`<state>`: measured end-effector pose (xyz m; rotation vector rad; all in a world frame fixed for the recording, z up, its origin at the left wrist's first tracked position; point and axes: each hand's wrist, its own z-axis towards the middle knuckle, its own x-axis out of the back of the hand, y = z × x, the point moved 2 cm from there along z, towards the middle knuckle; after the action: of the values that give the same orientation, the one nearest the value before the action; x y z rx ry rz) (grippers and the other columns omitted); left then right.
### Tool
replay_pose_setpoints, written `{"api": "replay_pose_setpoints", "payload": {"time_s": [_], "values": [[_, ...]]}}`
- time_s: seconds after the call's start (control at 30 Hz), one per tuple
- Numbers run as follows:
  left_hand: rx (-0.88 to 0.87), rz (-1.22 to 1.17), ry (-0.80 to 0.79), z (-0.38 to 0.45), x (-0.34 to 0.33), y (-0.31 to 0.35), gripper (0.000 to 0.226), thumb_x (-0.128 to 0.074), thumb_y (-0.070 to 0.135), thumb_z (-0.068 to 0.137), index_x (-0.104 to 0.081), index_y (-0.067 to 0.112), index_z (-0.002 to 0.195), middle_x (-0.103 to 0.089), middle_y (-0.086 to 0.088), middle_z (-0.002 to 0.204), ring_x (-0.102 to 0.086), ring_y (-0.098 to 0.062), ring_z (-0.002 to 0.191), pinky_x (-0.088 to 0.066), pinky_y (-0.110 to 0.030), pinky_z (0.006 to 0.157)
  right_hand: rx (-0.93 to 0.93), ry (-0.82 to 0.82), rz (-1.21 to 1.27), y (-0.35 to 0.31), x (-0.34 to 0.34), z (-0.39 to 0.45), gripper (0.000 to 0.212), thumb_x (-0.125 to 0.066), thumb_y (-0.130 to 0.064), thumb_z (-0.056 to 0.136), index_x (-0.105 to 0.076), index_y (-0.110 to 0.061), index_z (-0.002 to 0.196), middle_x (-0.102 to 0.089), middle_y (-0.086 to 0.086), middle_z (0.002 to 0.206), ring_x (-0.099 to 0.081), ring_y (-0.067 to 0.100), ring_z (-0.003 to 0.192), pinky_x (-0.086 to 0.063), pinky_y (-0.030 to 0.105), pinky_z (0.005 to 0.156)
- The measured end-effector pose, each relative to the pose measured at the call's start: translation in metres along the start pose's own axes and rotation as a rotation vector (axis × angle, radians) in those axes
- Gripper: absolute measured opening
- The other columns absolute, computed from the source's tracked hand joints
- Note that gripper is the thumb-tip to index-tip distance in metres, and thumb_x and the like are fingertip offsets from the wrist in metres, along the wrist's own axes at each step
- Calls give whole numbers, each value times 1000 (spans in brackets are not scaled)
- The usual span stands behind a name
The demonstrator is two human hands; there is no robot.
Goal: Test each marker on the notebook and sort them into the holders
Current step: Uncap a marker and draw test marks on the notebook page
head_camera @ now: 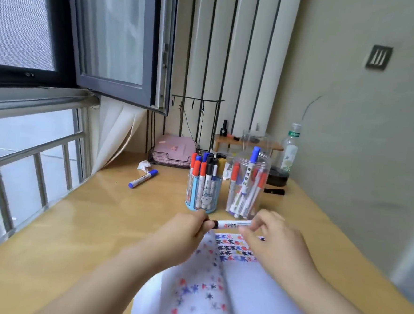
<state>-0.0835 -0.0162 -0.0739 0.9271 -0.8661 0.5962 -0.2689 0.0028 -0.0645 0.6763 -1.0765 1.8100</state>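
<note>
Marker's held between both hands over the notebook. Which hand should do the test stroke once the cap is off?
Right, probably. The right hand pinches the white barrel of the marker, just above the notebook page of test marks. The left hand grips the dark cap end, so it would keep the cap.

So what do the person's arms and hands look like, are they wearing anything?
Both forearms are bare right down to the bottom edge of the picture, so no sleeves show. The left hand and the right hand wear no gloves, and no rings, watch or bracelet can be seen. The fingertips are a bit blurry, so nail details can't be told.
</note>
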Motion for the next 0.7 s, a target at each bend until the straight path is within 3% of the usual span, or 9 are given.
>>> {"api": "replay_pose_setpoints", "payload": {"time_s": [0.03, 0.1, 0.2, 0.3, 0.37, 0.43, 0.5, 0.57, 0.7], "values": [[3, 6, -21, 1, -3, 6, 30, -29, 32, 100, -47, 8, 95, -53, -9, 84, -45, -24, 74, -28, -31, 59, 165, 56, -121, 1, 5, 0, 16, -63, -42, 83, -60, -26, 84, -50, -14, 79, -47, 10, 79, -38, 22, 67], [12, 3, -52, 2, -8, 20, 29, -29, 32, 100, -48, 9, 99, -56, -11, 91, -46, -24, 78, -26, -30, 60, 403, 20, -273, 2, 1, 0, 31, -49, -48, 83, -64, -27, 100, -55, -9, 92, -44, 13, 91, -46, 29, 75], [13, 78, -73, 0, -17, 38, 30, -27, 33, 101, -48, 12, 107, -57, -7, 104, -49, -19, 87, -29, -21, 57, 426, -253, -306, 6, -8, -2, 29, -37, -40, 98, -50, -22, 118, -52, -6, 117, -44, 16, 113, -39, 31, 86], [32, 167, -47, -3, -26, 38, 33, -26, 37, 101, -49, 17, 113, -56, 3, 113, -49, -14, 100, -25, 4, 62, 446, -286, -312, 17, -24, -7, 30, -31, -36, 101, -44, -24, 125, -51, -7, 125, -48, 16, 117, -41, 32, 86], [3, 150, -55, -5, -32, 33, 31, -28, 37, 101, -51, 18, 110, -57, 4, 111, -49, -13, 99, -26, 1, 61, 462, -244, -292, 23, -36, -14, 30, -32, -35, 98, -56, -27, 114, -60, -9, 105, -61, 11, 98, -48, 27, 71], [-55, 134, -64, -7, -39, 31, 28, -30, 36, 101, -51, 18, 107, -58, 5, 106, -46, -6, 88, -28, -5, 63, 477, -187, -223, 29, -47, -18, 32, -34, -41, 85, -64, -32, 84, -59, -15, 73, -62, 4, 65, -42, 18, 47], [-113, 158, 5, -12, -41, 31, 20, -31, 34, 101, -48, 24, 100, -55, 12, 96, -38, 5, 78, -25, 3, 67, 492, -161, -223, 29, -52, -19, 25, -36, -40, 81, -60, -34, 77, -55, -18, 68, -58, 1, 61, -40, 17, 45], [-125, 95, 28, -14, -44, 28, 15, -33, 32, 101, -46, 29, 95, -50, 17, 83, -38, 18, 73, -27, 3, 69, 528, -188, -228, 31, -55, -20, 15, -43, -31, 84, -58, -30, 83, -57, -15, 76, -58, 5, 69, -43, 19, 53], [-128, -133, -86, -9, -57, 14, 17, -38, 33, 97, -49, 31, 85, -55, 19, 78, -47, 2, 71, -34, -9, 67, 515, -183, -210, 33, -50, -23, 20, -36, -35, 85, -53, -29, 77, -54, -14, 65, -54, 7, 52, -36, 22, 42]]}}
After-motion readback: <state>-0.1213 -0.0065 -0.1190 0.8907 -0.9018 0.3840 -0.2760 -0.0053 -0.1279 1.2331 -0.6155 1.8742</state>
